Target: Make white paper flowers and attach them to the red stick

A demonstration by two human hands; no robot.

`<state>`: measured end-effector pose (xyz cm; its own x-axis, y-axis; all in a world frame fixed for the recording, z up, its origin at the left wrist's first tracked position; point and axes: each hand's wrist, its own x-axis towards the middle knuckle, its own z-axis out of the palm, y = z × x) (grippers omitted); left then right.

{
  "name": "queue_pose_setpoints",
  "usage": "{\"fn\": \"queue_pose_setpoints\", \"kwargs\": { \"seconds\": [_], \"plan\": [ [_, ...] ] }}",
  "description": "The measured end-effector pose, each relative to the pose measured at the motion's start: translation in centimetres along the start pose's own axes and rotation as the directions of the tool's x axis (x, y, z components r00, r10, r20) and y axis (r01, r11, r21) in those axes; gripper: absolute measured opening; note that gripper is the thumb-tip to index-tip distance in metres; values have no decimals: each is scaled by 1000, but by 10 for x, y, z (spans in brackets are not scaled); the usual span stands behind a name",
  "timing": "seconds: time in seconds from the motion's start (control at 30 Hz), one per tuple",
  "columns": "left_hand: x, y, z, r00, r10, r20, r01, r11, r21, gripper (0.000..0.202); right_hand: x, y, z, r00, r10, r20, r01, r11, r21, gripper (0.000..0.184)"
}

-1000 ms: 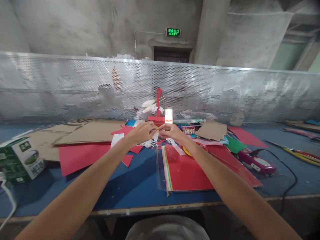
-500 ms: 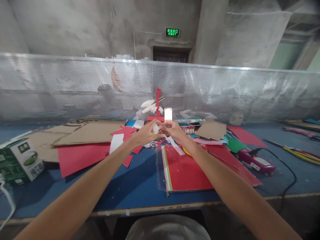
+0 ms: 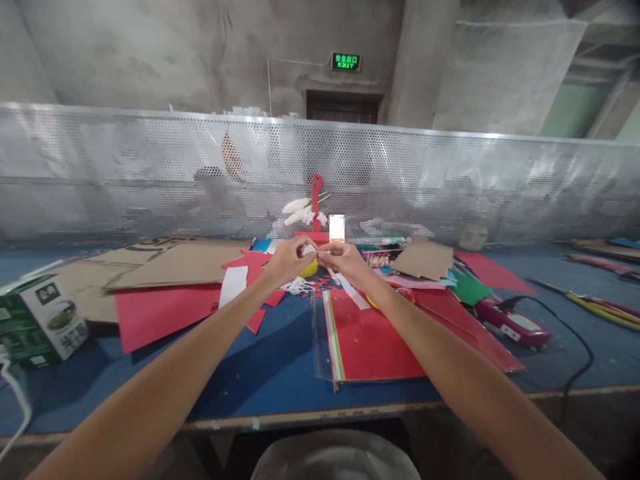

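My left hand [image 3: 287, 261] is closed around a small white crumpled piece [image 3: 307, 250], perhaps paper or tissue. My right hand [image 3: 347, 261] pinches at its edge, fingertips meeting those of the left; whatever lies between the right fingers is too small to make out. Just below the left fingers shows a yellow round object [image 3: 311, 269]. White shredded strips [image 3: 299, 286] lie on the table under the hands. Behind them stands a red upright piece with a looped top [image 3: 317, 200], with white petal-like pieces [image 3: 297, 208] beside it. A lit phone [image 3: 337, 229] leans upright nearby.
Cardboard sheets [image 3: 185, 263] and red paper [image 3: 165, 313] lie left, near a green and white box [image 3: 43, 320]. A pack of red sheets [image 3: 380, 340] lies right, by a purple power strip [image 3: 513, 325] with a black cord. A perforated metal screen [image 3: 400, 173] closes off the back.
My left fingers have closed further over the white piece, and the two hands' fingertips have come together. More of the yellow object and the white strips shows now.
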<state>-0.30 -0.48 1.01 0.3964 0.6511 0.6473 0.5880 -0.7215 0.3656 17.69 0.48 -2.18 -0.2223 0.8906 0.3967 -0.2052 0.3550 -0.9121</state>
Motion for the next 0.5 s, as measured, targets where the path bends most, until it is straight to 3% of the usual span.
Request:
{"fn": "queue_pose_setpoints", "kwargs": {
  "seconds": [0.13,0.27,0.33,0.4,0.5],
  "plan": [
    [4,-5,-1,996,-13,89,26,990,-140,22,1,-1,-3,1000,-6,-25,4,999,-53,37],
    [7,-21,0,970,-104,221,148,969,-196,39,5,1,-11,995,-8,-101,-1,996,-91,33],
    [4,-33,1,940,-137,313,182,976,-120,40,7,4,-16,993,-15,-121,1,994,-112,29],
    [0,-43,3,916,-164,367,151,986,63,32,9,6,-19,992,-15,-122,-1,992,-126,27],
    [-8,-51,6,924,-156,349,68,965,252,20,10,8,-20,995,6,-95,-19,991,-134,26]
  ]
}}
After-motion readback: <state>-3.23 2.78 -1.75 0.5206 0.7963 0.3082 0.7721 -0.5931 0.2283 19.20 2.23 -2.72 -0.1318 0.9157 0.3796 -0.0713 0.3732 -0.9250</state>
